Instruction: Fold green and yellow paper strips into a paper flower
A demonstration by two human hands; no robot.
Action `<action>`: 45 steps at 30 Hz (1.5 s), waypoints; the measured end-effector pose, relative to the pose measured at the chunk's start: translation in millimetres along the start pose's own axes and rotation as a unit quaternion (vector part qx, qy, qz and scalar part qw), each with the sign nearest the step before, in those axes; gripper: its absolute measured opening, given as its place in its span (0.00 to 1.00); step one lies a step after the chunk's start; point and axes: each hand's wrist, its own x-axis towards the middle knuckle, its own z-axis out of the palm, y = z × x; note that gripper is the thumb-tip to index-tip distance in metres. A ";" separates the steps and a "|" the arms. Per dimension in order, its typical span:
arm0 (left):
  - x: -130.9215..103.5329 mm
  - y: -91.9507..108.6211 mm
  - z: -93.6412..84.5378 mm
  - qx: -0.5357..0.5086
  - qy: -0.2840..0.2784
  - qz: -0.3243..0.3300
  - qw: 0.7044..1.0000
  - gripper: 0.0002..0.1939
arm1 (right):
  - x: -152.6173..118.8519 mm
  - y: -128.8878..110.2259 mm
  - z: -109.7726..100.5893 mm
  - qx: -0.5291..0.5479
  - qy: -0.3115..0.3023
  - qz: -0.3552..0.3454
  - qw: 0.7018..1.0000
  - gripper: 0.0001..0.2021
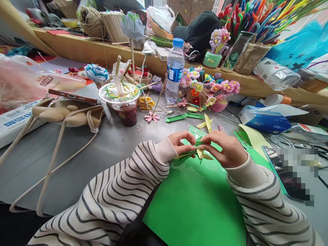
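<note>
My left hand (182, 142) and my right hand (222, 147) meet over a large green sheet (197, 205). Between their pinched fingertips is a small folded paper piece (200, 153) with green and yellow strips pointing out several ways. Both hands grip it, the left from its left side and the right from its right. Just behind the hands lie crossed yellow strips (205, 123) and folded green strips (183, 117) on the grey table. Part of the folded piece is hidden by the fingers.
A lidded cup of dark drink (125, 114) and a water bottle (175, 73) stand behind the hands. At left is a beige bag (66, 114) with a phone on top. To the right are scissors (245, 144), a blue tissue pack (266, 119) and another phone (284, 174).
</note>
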 end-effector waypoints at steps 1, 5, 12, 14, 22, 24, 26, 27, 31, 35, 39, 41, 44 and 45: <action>0.3 -0.7 -0.3 0.003 -0.002 0.010 1.000 0.16 | -0.1 -0.2 0.2 -0.005 -0.001 0.002 1.000 0.01; 0.4 -1.9 -1.8 0.015 -0.013 0.028 0.999 0.15 | -0.4 -0.6 0.1 0.001 -0.005 -0.004 1.000 0.02; -0.9 -1.5 -1.6 0.067 -0.017 0.026 0.997 0.15 | -0.1 -2.7 -0.4 -0.031 0.008 -0.024 0.999 0.01; -1.7 -0.3 -1.1 0.074 -0.012 0.027 0.997 0.15 | 0.4 -2.0 -1.3 -0.024 0.003 -0.034 0.999 0.01; -0.3 -1.2 -0.3 0.068 0.002 0.026 0.997 0.16 | -0.2 1.9 -1.1 -0.020 -0.004 -0.038 0.999 0.02; 0.7 -3.2 0.3 0.063 0.012 0.036 0.997 0.16 | -0.7 1.5 0.8 -0.032 0.003 -0.037 0.999 0.02; 1.3 -4.7 1.0 0.065 0.021 0.046 0.997 0.16 | -1.1 0.6 3.3 -0.046 0.009 -0.035 0.998 0.02; 1.4 -5.2 1.4 0.068 0.027 0.049 0.996 0.15 | -1.4 0.2 4.6 -0.055 0.012 -0.033 0.998 0.02; 1.9 -5.2 2.2 0.070 0.049 0.053 0.995 0.15 | -1.8 -0.8 7.9 -0.083 0.029 -0.022 0.996 0.02; 2.0 -2.8 1.9 0.052 0.047 0.063 0.996 0.13 | -0.7 1.4 5.0 -0.052 0.028 -0.029 0.998 0.02; 1.8 0.1 1.2 0.064 0.043 0.053 0.996 0.12 | -0.2 3.0 2.1 -0.029 0.017 -0.035 0.999 0.02; 1.9 0.4 1.2 0.076 0.053 0.041 0.995 0.13 | -0.7 2.1 3.3 -0.051 0.029 -0.030 0.998 0.02; 2.1 -1.8 2.1 0.087 0.073 0.031 0.993 0.13 | -1.3 -0.6 6.9 -0.087 0.047 -0.028 0.995 0.02; 2.2 -3.1 2.5 0.084 0.082 0.036 0.992 0.14 | -1.2 -1.6 8.2 -0.098 0.054 -0.029 0.993 0.02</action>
